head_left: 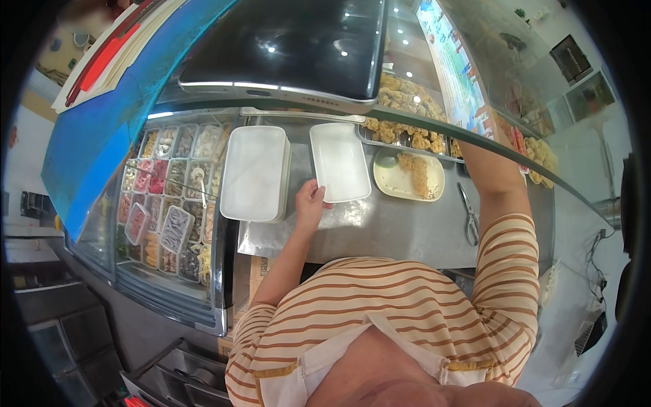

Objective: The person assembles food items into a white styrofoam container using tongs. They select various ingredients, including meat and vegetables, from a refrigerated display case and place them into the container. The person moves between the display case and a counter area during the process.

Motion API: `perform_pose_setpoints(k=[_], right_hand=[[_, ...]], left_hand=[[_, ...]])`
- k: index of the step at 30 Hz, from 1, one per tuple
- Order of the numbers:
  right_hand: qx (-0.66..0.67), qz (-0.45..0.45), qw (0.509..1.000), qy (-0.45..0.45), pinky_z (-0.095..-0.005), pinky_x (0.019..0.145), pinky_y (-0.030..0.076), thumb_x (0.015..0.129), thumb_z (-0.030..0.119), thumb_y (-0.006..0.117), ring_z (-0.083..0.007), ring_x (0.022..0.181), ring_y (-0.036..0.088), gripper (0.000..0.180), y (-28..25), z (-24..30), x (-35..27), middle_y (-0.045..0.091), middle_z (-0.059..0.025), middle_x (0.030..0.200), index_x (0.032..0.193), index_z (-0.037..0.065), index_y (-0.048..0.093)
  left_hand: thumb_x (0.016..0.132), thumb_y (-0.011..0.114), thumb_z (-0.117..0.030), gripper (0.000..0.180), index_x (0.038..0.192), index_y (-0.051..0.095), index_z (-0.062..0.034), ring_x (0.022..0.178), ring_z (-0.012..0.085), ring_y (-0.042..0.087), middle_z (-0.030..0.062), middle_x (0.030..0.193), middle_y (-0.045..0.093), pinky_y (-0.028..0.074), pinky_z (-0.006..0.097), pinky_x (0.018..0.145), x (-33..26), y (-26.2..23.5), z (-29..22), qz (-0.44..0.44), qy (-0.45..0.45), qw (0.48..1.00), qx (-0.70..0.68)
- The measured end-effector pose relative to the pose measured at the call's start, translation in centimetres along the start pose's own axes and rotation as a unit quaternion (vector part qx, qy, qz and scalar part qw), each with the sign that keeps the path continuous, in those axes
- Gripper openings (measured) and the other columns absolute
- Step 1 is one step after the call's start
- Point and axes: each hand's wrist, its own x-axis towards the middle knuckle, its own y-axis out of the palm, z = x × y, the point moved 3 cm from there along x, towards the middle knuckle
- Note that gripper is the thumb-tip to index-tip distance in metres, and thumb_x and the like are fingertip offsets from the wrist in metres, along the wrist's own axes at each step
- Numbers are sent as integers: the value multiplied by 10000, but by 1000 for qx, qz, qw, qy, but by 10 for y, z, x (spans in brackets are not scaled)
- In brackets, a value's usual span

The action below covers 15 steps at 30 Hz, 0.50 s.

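Note:
My left hand [312, 201] is closed on the near left corner of a white rectangular tray [341, 159], which lies on the metal counter. Left of it is a stack of similar white trays [253, 173]. My right forearm [500, 176] reaches far forward at the right, past the edge of the glass. Glare and the glass hide the right hand, so its fingers cannot be made out. Between the arms sits a cream plate [434, 188] with a long piece of fried food [420, 178] on it. Scissors [469, 216] lie beside that plate, near my right arm.
A glass pane [434, 121] crosses above the counter [386, 230]. Behind it are trays of fried pieces [407, 95]. A dark flat device [291, 47] rests on top. On the left, a glass case holds several tubs of ingredients [178, 227].

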Motion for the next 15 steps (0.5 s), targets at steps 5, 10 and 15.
perform_pose_setpoints(k=[5, 10, 15], right_hand=[[43, -41, 998, 8, -371, 667, 515, 717, 71, 588, -269, 816, 633, 153, -16, -8, -18, 649, -121, 854, 852, 61, 661], [196, -191, 962, -7, -380, 654, 512, 718, 57, 573, -274, 794, 633, 145, -61, -13, -78, 646, -122, 831, 836, 53, 656], [141, -69, 986, -48, -386, 641, 509, 723, 47, 560, -279, 780, 634, 140, -67, 28, -102, 646, -121, 817, 828, 43, 652]], left_hand=[[859, 459, 10, 205, 1047, 518, 65, 674, 141, 600, 117, 901, 610, 510, 251, 479, 1, -3, 6, -6, -7, 1000, 27], [869, 448, -10, 225, 1076, 502, 59, 681, 144, 607, 111, 909, 616, 508, 252, 485, -1, -5, 6, 5, -4, 1000, 28], [871, 450, -14, 214, 1063, 513, 55, 679, 143, 603, 111, 910, 620, 510, 255, 492, -19, -16, 13, -9, -2, 1000, 30]])
